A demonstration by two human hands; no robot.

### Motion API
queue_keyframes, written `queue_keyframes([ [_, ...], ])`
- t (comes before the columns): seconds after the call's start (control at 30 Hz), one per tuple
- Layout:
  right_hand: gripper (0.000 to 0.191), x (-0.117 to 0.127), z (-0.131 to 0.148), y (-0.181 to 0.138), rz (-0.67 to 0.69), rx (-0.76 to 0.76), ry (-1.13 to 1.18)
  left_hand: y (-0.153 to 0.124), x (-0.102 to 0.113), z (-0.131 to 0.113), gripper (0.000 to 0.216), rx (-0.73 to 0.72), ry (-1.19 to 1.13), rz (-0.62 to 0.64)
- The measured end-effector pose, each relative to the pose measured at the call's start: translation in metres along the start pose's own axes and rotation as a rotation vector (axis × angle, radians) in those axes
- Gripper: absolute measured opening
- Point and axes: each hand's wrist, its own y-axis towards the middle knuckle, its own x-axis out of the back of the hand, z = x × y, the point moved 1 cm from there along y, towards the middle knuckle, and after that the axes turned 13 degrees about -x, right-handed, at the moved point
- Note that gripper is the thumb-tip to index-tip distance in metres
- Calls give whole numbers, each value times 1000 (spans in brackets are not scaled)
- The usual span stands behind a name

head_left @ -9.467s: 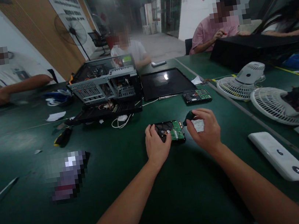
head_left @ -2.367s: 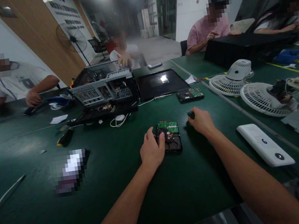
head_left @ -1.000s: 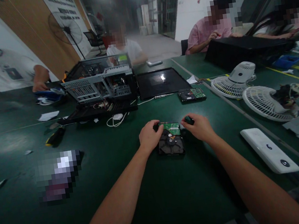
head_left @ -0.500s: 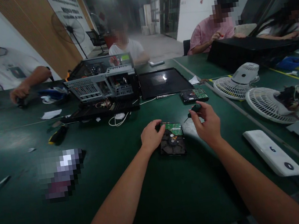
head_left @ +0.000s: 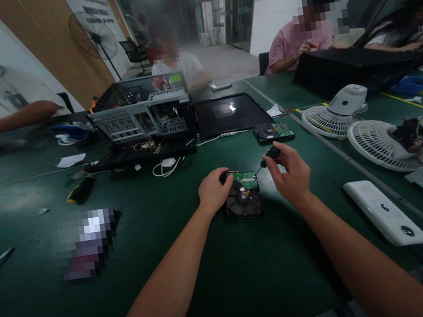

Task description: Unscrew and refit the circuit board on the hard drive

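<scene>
A hard drive (head_left: 243, 201) lies on the green table with its circuit board side up. My left hand (head_left: 215, 189) grips its left edge, thumb on top near the board. In my right hand (head_left: 291, 171) is a small dark-handled screwdriver (head_left: 270, 154), pinched between thumb and fingers. Its thin shaft slants down to the left, and the tip is at the drive's upper right corner. Whether the tip touches a screw is too small to tell. Beyond my right hand a second hard drive (head_left: 274, 132) lies on the table.
An opened computer case (head_left: 139, 119) stands ahead, beside a black panel (head_left: 231, 114). White fan parts (head_left: 375, 148) and a white power bank (head_left: 386, 212) are on the right. A phone (head_left: 92, 243) and a yellow-black tool (head_left: 81, 189) lie left. Several people sit around the table.
My right hand has moved slightly left, bringing the screwdriver tip to the hard drive's upper right corner. My left hand stays on the drive. The person at far left has shifted an arm.
</scene>
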Motion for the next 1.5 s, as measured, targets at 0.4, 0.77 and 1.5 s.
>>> queue_keyframes([
  [0.4,49,3,15,3,-30,172,-109,-1,2,-2,32,-3,10,3],
  [0.77,49,-3,12,2,-85,193,-97,-1,3,-3,32,-7,12,-5],
  [1.5,53,-3,15,4,-113,274,-92,-1,3,-4,33,22,17,14],
])
